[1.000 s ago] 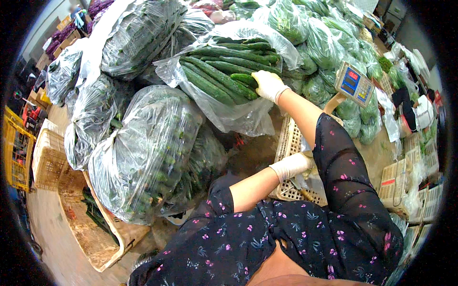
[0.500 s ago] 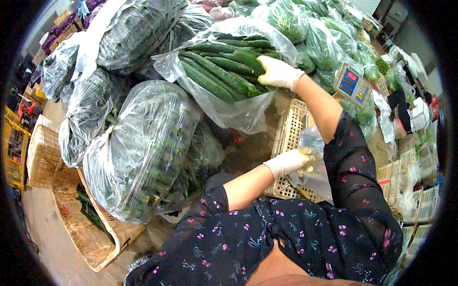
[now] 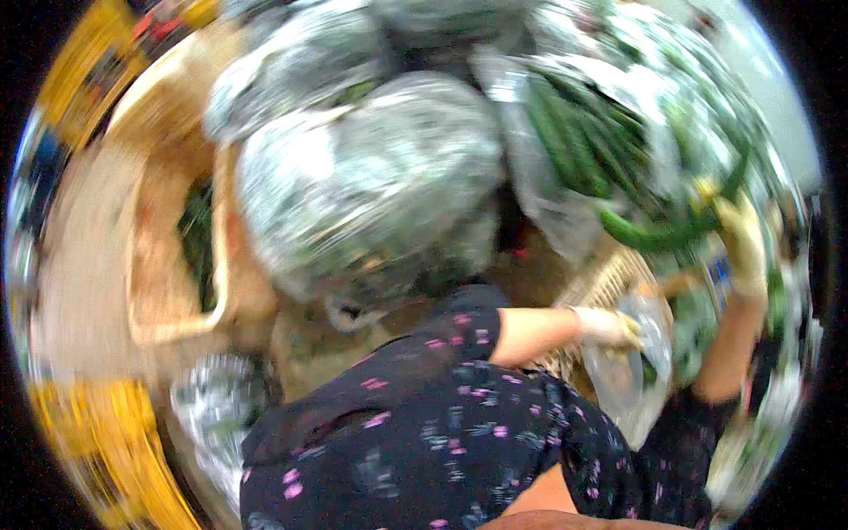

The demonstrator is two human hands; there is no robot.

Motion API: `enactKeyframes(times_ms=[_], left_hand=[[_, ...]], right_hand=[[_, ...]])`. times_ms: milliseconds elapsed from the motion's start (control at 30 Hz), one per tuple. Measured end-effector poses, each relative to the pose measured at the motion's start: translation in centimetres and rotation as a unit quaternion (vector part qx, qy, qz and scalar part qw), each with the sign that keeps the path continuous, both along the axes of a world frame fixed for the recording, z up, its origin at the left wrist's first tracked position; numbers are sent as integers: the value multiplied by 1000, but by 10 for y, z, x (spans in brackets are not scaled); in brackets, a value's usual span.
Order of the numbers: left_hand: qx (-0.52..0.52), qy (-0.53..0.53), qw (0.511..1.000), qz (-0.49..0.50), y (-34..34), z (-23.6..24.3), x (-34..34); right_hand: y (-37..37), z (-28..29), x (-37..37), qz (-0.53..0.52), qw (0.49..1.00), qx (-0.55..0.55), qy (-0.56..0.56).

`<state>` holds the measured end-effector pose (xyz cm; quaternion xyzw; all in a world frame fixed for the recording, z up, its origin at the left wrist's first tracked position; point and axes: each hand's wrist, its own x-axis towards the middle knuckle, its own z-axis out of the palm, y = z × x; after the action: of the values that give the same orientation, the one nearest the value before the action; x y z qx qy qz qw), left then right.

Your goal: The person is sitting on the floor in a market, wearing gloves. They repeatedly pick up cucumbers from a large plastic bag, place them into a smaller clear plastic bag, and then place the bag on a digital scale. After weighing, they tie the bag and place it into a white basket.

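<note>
A long, curved green cucumber (image 3: pixel 654 236) is in my right hand (image 3: pixel 744 243), which wears a white glove and is closed around it at the right. Another green tip (image 3: pixel 735 172) rises above that hand; blur hides whether it belongs to a second cucumber. My gloved left hand (image 3: pixel 611 329), lower down, has its fingers closed on the edge of a clear plastic bag (image 3: pixel 638 389). That bag hangs in a beige lattice crate (image 3: pixel 609 276). Up and to the left of my right hand, an open clear bag (image 3: pixel 565 216) holds several cucumbers (image 3: pixel 583 132).
A big, full clear bag (image 3: pixel 371 177) bulges left of the open one, with more bags behind it. At the left lies a beige crate (image 3: pixel 141 291) with dark green produce inside. Yellow racks (image 3: pixel 106 442) stand at the left edge. Bagged greens (image 3: pixel 689 62) pile up far right.
My right hand has lifted the cucumber off the open bag and carried it right, toward me. The head view has swung left, and the picture is blurred. My left hand stays at the plastic bag.
</note>
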<state>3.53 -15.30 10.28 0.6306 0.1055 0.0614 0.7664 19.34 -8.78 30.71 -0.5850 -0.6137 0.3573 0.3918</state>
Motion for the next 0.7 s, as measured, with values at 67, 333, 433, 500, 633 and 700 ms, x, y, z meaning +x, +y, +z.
enactKeyframes(times_ms=[67,333,433,500,633,700], left_hand=[[13,-12,1000,-9,-13,-2,9],[30,-15,998,61,3,5,-3],[35,-12,998,44,-4,-3,-16],[31,-24,999,-6,-21,-4,-24],[15,-3,1000,-24,-11,-13,-32],[23,-2,999,-26,-3,-11,-38]], right_hand=[[-26,5,4,9,996,-9,-91],[-5,43,-135,228,969,-56,-75],[-21,27,-229,219,962,-61,152],[-37,15,-296,213,928,-55,300],[-55,-4,-343,434,848,-110,284],[-57,-14,-329,473,824,-204,234]])
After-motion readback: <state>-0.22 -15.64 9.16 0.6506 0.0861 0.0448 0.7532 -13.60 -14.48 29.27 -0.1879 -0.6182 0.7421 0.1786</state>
